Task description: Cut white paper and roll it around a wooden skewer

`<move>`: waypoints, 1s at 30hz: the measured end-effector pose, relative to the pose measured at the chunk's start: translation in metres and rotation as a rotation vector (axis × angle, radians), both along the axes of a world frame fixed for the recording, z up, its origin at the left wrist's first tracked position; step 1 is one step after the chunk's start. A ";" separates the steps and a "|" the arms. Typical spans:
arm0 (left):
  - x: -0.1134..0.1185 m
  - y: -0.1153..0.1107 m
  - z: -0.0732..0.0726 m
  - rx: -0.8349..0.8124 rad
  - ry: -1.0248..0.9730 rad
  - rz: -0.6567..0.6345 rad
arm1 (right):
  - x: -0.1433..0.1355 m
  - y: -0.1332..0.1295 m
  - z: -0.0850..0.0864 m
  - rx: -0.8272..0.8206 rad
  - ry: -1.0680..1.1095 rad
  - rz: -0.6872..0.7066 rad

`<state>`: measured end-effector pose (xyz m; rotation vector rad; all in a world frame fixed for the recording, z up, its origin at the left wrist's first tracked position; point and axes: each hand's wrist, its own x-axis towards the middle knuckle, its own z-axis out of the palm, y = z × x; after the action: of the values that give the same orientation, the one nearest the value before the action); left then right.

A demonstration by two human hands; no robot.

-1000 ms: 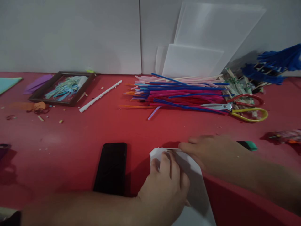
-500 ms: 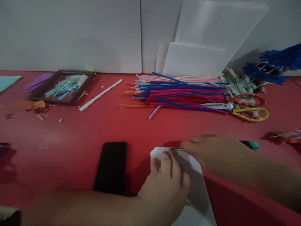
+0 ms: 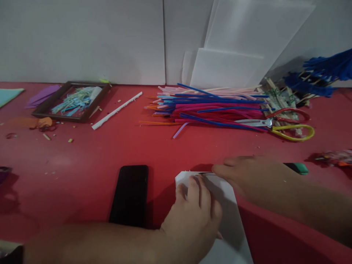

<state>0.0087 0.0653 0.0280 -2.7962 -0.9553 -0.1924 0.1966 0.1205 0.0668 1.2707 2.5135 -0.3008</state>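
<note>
A white board with clipped top corners lies on the red table at the lower middle. My left hand presses down on it, fingers apart and pointing toward its top edge. My right hand is closed on a utility knife, whose green and black handle end sticks out on the right. The thin dark blade rests along the board's top edge, close to my left fingertips. My right fingers hide the middle of the knife.
A black phone lies left of the board. Behind are pipe cleaners, scissors with red and yellow handles, a white strip and a brown frame around paper shreds. White sheets lean against the wall.
My right hand and the knife have slid slightly to the right along the board's top edge. My left hand has stayed in place.
</note>
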 end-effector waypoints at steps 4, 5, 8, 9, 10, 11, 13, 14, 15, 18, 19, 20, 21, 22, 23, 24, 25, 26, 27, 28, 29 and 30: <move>0.000 0.001 -0.001 0.009 0.001 -0.005 | 0.002 -0.002 -0.001 0.060 0.037 0.036; 0.000 0.001 -0.001 0.008 0.002 -0.005 | 0.003 -0.003 -0.001 0.081 0.046 0.044; 0.000 0.001 -0.001 0.018 -0.006 -0.008 | 0.004 -0.005 -0.002 0.143 0.077 0.066; 0.000 0.001 -0.001 0.023 -0.007 -0.010 | 0.005 -0.006 -0.002 0.164 0.089 0.071; 0.000 0.001 0.000 0.028 -0.005 -0.012 | 0.006 -0.006 -0.003 0.180 0.102 0.075; 0.000 0.001 0.000 0.034 -0.001 -0.011 | 0.006 -0.007 -0.004 0.193 0.117 0.082; 0.000 0.001 0.001 0.039 0.009 -0.007 | 0.007 -0.007 -0.005 0.218 0.137 0.089; 0.000 0.001 0.002 0.040 0.008 -0.005 | 0.007 -0.007 -0.005 0.222 0.137 0.090; 0.000 0.001 0.002 0.038 0.009 -0.006 | 0.007 -0.007 -0.004 0.223 0.129 0.088; -0.001 0.001 0.001 0.035 0.001 -0.012 | 0.008 -0.007 -0.003 0.215 0.105 0.080; -0.001 0.001 0.001 0.036 -0.002 -0.013 | 0.009 -0.007 -0.003 0.207 0.103 0.082; -0.001 0.000 0.001 0.039 -0.004 -0.012 | 0.009 -0.008 -0.003 0.198 0.101 0.084; 0.000 0.000 0.001 0.043 -0.006 -0.013 | 0.010 -0.008 -0.003 0.189 0.100 0.086; 0.000 0.000 0.001 0.046 -0.007 -0.011 | 0.011 -0.008 -0.003 0.180 0.098 0.088; 0.000 0.000 0.001 0.048 -0.006 -0.011 | 0.012 -0.008 -0.003 0.176 0.093 0.088; 0.000 0.000 0.001 0.052 -0.005 -0.011 | 0.012 -0.008 -0.003 0.175 0.088 0.085; 0.000 0.001 0.001 0.055 -0.005 -0.011 | 0.013 -0.008 -0.003 0.171 0.084 0.079; 0.000 0.001 0.002 0.057 -0.003 -0.012 | 0.013 -0.008 -0.003 0.163 0.078 0.073; 0.000 0.001 0.002 0.059 0.000 -0.010 | 0.013 -0.007 -0.003 0.148 0.071 0.066; 0.000 0.001 0.002 0.063 0.004 -0.008 | 0.013 -0.007 -0.002 0.134 0.063 0.059; 0.000 0.001 0.001 0.068 0.005 -0.004 | 0.012 -0.006 -0.002 0.126 0.058 0.054; 0.000 0.000 0.001 0.069 0.007 -0.002 | 0.012 -0.006 -0.002 0.124 0.059 0.054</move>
<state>0.0088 0.0658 0.0294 -2.7333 -0.9257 -0.2124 0.2087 0.1147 0.0652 1.2545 2.6484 -0.1747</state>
